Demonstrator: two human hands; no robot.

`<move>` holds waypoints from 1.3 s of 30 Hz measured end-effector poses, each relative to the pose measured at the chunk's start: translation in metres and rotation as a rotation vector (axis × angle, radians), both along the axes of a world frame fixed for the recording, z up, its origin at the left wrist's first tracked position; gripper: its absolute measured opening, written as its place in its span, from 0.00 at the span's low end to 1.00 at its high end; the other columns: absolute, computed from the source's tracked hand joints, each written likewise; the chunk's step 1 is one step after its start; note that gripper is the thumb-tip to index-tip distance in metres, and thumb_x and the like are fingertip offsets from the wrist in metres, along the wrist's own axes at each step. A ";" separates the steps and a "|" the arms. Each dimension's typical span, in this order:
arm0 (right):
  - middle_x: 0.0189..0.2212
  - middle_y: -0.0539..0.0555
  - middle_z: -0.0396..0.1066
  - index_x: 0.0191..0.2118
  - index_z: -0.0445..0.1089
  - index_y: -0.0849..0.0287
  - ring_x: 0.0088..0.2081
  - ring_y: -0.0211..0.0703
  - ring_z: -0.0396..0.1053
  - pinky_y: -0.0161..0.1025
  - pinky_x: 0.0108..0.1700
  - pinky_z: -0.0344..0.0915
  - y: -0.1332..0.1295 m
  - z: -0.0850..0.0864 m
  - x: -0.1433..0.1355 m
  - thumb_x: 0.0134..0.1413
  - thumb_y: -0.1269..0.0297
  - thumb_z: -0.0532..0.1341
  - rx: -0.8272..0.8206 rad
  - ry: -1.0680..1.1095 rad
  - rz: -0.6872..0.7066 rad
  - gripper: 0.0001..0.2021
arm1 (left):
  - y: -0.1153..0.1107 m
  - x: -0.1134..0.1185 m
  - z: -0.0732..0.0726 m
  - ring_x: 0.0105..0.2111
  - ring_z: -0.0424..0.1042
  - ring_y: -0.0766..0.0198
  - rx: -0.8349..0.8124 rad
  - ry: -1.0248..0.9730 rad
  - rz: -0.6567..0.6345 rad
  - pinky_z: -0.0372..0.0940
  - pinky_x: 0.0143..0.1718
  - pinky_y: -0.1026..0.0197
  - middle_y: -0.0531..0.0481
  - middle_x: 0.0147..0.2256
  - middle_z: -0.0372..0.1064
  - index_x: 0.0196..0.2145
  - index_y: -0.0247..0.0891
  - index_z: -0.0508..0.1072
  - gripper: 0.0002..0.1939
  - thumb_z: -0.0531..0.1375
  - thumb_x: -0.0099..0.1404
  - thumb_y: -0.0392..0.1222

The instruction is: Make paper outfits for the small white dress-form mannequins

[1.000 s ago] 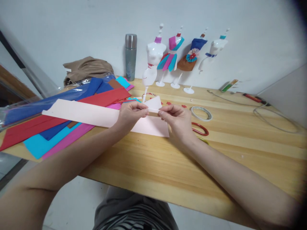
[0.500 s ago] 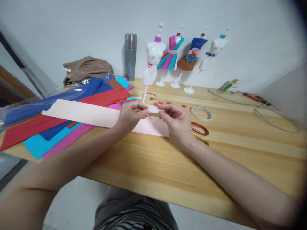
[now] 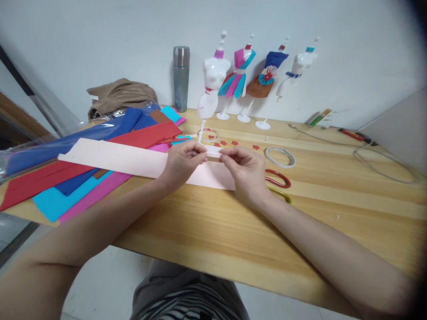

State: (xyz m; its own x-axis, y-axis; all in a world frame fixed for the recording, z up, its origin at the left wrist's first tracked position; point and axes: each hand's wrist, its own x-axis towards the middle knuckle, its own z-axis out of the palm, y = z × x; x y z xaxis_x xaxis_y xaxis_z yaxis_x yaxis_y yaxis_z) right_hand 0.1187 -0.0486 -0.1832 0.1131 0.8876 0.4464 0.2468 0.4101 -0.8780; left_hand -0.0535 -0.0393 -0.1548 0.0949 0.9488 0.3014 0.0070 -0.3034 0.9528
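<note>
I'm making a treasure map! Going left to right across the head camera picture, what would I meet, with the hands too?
Brown cloth → left hand → pale pink strip → right hand → white ring → red tool.

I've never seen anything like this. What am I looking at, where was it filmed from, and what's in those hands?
There is no machine here, just one person's bare left hand and right hand. Every picture comes from one camera worn on that person's head, looking forward and down.

Both hands pinch a small pale strip between them. Below lies a long pink sheet, its left part over coloured sheets on the wooden table.

To the right are a tape roll and a red loop, perhaps a scissors handle. Small red flowers lie just beyond the hands. Farther back stand a flask and four small mannequins.
</note>
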 end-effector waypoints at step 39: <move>0.35 0.52 0.75 0.36 0.75 0.51 0.36 0.44 0.72 0.45 0.42 0.69 -0.008 0.001 -0.005 0.55 0.62 0.63 0.068 -0.006 -0.005 0.04 | 0.002 -0.003 -0.013 0.31 0.73 0.64 0.309 0.273 0.125 0.68 0.37 0.61 0.52 0.27 0.72 0.32 0.38 0.76 0.06 0.58 0.61 0.34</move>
State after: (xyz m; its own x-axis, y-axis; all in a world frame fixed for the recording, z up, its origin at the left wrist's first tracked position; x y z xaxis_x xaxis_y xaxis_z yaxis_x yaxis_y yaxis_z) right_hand 0.1140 -0.0565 -0.1822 0.1153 0.8545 0.5065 0.2540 0.4676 -0.8466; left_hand -0.0568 -0.0372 -0.1679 0.1005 0.8270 0.5531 0.3007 -0.5552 0.7755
